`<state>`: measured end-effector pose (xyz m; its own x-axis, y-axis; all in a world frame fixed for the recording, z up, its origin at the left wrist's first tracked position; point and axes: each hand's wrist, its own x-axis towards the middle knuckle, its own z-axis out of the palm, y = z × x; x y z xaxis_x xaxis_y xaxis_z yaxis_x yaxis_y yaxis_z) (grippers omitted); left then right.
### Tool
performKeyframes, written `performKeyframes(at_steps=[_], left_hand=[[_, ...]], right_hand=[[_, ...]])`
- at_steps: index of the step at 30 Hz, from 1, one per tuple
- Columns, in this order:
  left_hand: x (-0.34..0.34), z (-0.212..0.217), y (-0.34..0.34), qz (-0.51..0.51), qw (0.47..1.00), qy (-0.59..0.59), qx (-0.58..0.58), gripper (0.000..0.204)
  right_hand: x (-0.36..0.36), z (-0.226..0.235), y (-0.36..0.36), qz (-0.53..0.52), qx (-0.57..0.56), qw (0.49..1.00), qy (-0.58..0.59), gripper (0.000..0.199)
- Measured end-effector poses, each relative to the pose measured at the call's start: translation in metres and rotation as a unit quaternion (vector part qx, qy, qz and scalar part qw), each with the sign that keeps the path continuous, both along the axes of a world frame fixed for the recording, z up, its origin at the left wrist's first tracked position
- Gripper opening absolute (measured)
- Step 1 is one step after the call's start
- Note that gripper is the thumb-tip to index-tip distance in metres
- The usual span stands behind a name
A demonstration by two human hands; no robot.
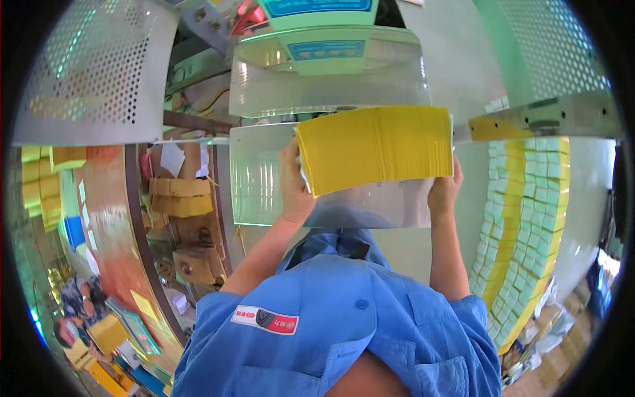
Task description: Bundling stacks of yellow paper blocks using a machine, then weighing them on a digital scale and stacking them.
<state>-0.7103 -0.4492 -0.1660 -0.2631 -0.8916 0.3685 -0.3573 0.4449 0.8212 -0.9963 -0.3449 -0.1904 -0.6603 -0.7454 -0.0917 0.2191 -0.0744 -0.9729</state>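
A long, slightly bowed stack of yellow paper [377, 149] spans the space between my two hands, with many fine lines running across it and white showing at its ends. My left hand [295, 182] is pressed against the stack's left end, and my right hand [446, 188] grips its right end; part of the fingers on both sides is hidden behind the paper. Under the stack lies a shiny see-through panel [254, 175]. A second clear panel [331, 83] slopes just beyond it.
Rows of bundled white-and-yellow paper [529, 218] line the right side. Perforated metal guards [92, 73] flank the machine. At left stand a reddish-brown bench [119, 231] and cardboard pieces [178, 197]. Another person [73, 324] is at the lower left beside yellow stacks.
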Motion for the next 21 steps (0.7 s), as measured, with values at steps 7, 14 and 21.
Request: performKeyframes(at_steps=[7, 14, 21], left_hand=[[-0.02, -0.019, 0.01, 0.021, 1.0, 0.003, -0.007, 0.054], [-0.024, -0.02, 0.004, 0.052, 0.996, 0.067, 0.017, 0.043], [-0.015, -0.009, 0.013, 0.046, 0.995, 0.075, 0.042, 0.043]], right_hand=[[-0.003, 0.002, -0.016, -0.042, 0.004, 0.997, 0.072, 0.003], [-0.029, 0.006, 0.003, -0.052, 0.092, 0.98, 0.168, 0.005], [0.051, 0.125, 0.032, 0.063, 0.046, 0.922, 0.38, 0.017]])
